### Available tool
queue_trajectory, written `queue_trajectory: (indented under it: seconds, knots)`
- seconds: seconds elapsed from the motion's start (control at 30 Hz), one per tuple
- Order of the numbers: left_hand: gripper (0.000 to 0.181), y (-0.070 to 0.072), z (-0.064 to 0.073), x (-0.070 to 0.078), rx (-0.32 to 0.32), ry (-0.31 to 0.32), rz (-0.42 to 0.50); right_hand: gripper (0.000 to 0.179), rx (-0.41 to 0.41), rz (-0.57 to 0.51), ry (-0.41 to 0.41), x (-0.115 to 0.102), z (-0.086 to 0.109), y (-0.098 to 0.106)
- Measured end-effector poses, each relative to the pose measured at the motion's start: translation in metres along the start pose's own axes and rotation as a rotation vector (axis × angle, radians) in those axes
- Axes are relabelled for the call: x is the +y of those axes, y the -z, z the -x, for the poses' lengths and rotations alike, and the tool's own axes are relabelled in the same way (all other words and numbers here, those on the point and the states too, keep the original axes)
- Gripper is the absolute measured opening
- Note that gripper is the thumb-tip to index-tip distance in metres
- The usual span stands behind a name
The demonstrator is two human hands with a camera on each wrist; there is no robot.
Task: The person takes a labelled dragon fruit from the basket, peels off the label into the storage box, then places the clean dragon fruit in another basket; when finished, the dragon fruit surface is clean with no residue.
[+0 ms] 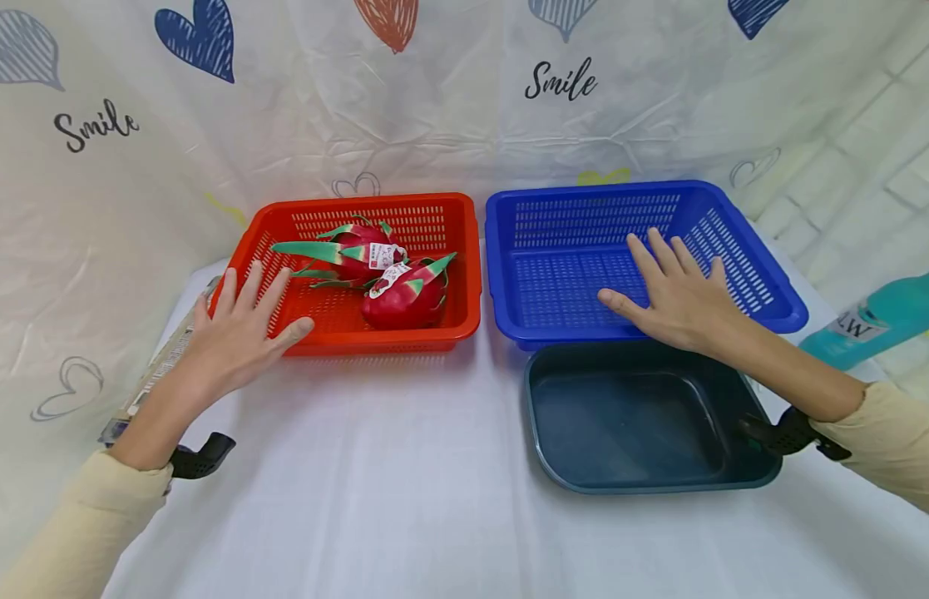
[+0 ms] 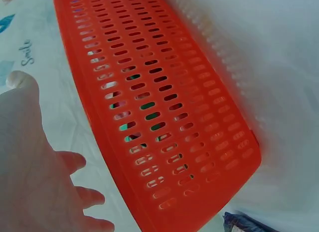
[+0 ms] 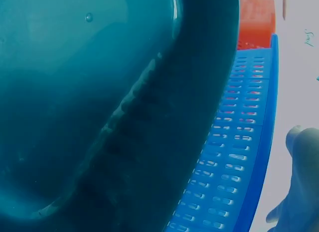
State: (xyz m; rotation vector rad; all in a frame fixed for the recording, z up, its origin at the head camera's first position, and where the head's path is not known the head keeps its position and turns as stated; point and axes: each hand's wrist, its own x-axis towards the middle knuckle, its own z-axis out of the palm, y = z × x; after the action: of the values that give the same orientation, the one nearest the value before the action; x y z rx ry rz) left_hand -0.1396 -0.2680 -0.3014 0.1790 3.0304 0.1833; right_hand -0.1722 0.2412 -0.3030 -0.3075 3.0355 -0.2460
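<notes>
Two dragon fruits lie in the red basket (image 1: pixel 337 341): one dragon fruit (image 1: pixel 352 255) farther back, the other dragon fruit (image 1: pixel 404 306) nearer the front right, both with white labels. My left hand (image 1: pixel 235 337), fingers spread, is over the basket's left front corner and holds nothing. In the left wrist view, the same hand (image 2: pixel 35 167) is beside the basket's slotted wall (image 2: pixel 149 102). Over the front right of the blue basket (image 1: pixel 561 287), which has nothing in it, hovers my right hand (image 1: pixel 677 295) with its fingers spread. A corner of that hand (image 3: pixel 304 177) shows in the right wrist view.
A dark green tub (image 1: pixel 629 424) stands directly in front of the blue basket. To the far right is a teal bottle (image 1: pixel 876 320) with a label. A long, thin packaged item (image 1: pixel 160 358) lies along the left table edge. Behind hangs a printed cloth (image 1: pixel 449 108).
</notes>
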Motion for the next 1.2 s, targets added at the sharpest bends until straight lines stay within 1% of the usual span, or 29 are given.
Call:
queue_trajectory:
  seconds: [0.1, 0.2, 0.37, 0.53, 0.67, 0.77, 0.83, 1.03, 1.13, 1.2]
  knots:
    - [0.09, 0.002, -0.002, -0.001, 0.028, 0.004, 0.021, 0.095, 0.014, -0.012, 0.006, 0.0, 0.001, 0.002]
    - [0.09, 0.004, -0.003, -0.003, 0.065, 0.008, 0.068, 0.093, 0.024, -0.026, 0.011, -0.001, 0.002, 0.003]
    - [0.09, 0.002, -0.003, -0.007, 0.096, 0.013, 0.148, 0.092, 0.01, -0.035, 0.03, -0.005, 0.002, 0.006]
    - [0.088, -0.001, -0.002, -0.01, 0.126, 0.016, 0.178, 0.091, 0.008, -0.032, 0.036, -0.006, 0.002, 0.008]
    - [0.088, -0.001, 0.0, -0.013, 0.133, 0.027, 0.191, 0.091, 0.007, -0.042, 0.045, -0.007, 0.002, 0.009]
    - [0.087, -0.001, 0.002, -0.018, 0.153, 0.027, 0.203, 0.089, 0.016, -0.075, 0.078, -0.009, 0.002, 0.007]
    - [0.086, -0.002, 0.004, -0.021, 0.179, 0.025, 0.223, 0.088, 0.029, -0.104, 0.106, -0.011, 0.003, 0.007]
    - [0.081, -0.008, 0.009, -0.031, 0.257, 0.021, 0.34, 0.086, 0.071, -0.164, 0.193, -0.02, 0.003, 0.007]
    - [0.078, -0.011, 0.011, -0.035, 0.271, 0.023, 0.39, 0.085, 0.08, -0.174, 0.228, -0.024, 0.003, 0.009]
    - [0.076, -0.014, 0.012, -0.036, 0.267, 0.025, 0.413, 0.085, 0.081, -0.175, 0.24, -0.026, 0.003, 0.011]
